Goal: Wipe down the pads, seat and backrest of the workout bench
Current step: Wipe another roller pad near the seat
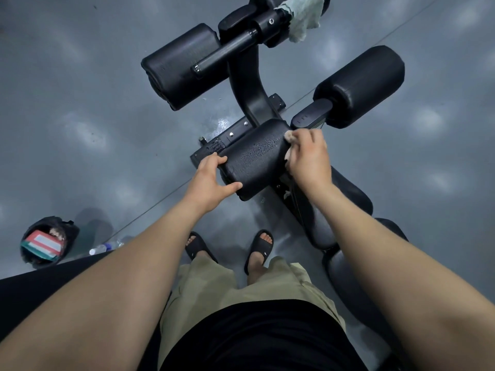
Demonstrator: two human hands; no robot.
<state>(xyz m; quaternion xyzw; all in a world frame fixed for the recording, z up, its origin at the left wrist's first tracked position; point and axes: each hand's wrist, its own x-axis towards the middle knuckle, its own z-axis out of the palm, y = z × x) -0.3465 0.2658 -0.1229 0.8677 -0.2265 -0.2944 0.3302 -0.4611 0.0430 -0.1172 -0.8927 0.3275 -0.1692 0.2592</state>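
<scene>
The left hand [211, 180] gripped the near end of a black foam roller pad [254, 159], fingers over its top edge and thumb under it. The right hand [308, 156] was closed on a small pale cloth [288, 135], pressing it against the pad's far end. Droplets speckled the pad's surface. Two larger roller pads [182, 65] [361, 84] sat beyond on the bench [249, 84] frame, and a light green towel [304, 17] hung over the top bar. A black bag [48, 242] sat on the grey floor [80, 103] to the left.
</scene>
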